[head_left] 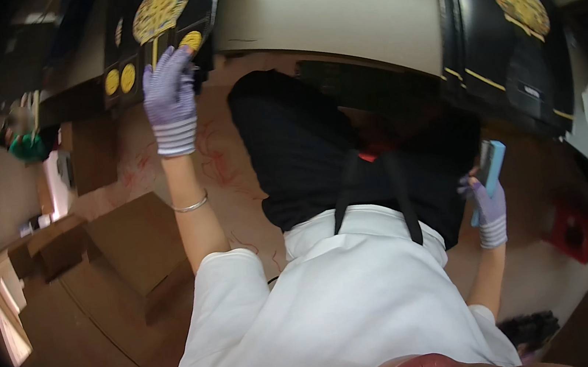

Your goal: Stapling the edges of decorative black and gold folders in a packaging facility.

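My left hand [171, 96], in a lilac knit glove with a striped cuff, reaches to the near edge of a black box [142, 47] with round gold ornaments. Its fingers are stretched out, with the tips against the box beside a gold disc. Down at my right side, my right hand [489, 210] wears a matching glove. It is closed round a light blue handheld tool [493, 164] with a grey face; its exact kind cannot be made out. A second black box [491, 46] with a gold medallion lies to the right on the same pale table [330, 8].
Opened brown cardboard boxes [95, 306] fill the floor at my left. A person in green [25, 144] is farther off at the left. A red plastic item [573, 228] is on the floor at the right. My black-clad legs extend toward the table edge.
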`<move>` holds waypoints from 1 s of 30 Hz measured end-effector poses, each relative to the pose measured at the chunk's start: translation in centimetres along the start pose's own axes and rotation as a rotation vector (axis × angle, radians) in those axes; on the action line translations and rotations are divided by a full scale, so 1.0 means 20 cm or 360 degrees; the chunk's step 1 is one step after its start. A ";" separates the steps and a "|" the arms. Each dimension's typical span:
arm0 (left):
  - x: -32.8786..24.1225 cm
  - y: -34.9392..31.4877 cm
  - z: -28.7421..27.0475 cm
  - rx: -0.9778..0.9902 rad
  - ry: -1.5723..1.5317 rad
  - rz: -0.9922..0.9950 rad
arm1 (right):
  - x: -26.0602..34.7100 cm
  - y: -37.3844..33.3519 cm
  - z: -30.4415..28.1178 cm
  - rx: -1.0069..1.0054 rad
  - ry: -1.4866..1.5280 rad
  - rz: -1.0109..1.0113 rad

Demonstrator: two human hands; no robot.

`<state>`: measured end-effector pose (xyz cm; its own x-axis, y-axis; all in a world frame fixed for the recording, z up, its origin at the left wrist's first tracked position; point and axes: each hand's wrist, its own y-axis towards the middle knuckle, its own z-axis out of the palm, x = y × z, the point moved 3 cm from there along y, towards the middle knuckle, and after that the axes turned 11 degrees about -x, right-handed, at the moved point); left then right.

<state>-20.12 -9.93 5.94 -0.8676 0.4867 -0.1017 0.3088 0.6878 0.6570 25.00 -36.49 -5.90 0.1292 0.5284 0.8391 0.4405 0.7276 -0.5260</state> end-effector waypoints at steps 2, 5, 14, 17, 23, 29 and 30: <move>-0.20 0.12 0.00 -0.0240 -0.0724 -0.0194 | -0.02 -0.01 0.02 -0.0053 0.0015 -0.0044; -0.65 0.25 0.09 -0.0394 -0.1099 -0.0124 | -0.04 -0.01 0.08 -0.0051 0.0017 -0.0056; -1.72 0.11 0.41 0.0033 -0.1339 0.0132 | -0.09 -0.10 0.09 -0.0059 0.0103 -0.0053; -1.46 0.05 0.44 0.0096 -0.1446 -0.0145 | -0.16 -0.09 0.03 -0.0149 0.0179 -0.0093; -0.76 -0.30 0.56 0.0801 -0.1386 -0.1602 | -0.10 -0.05 0.03 -0.0009 -0.0232 -0.0081; -1.10 -0.37 0.53 0.1180 -0.2080 -0.1902 | 0.05 -0.13 0.31 0.0308 -0.0439 -0.0292; -1.14 -0.37 0.53 0.1147 -0.2123 -0.1874 | 0.06 -0.13 0.34 0.0339 -0.0424 -0.0311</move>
<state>1.48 -20.52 -4.54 -0.0194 -0.5263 -0.8501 0.2582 0.8188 -0.5128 18.04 -34.77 -4.43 -0.1865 0.4458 0.8755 0.2360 0.8854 -0.4005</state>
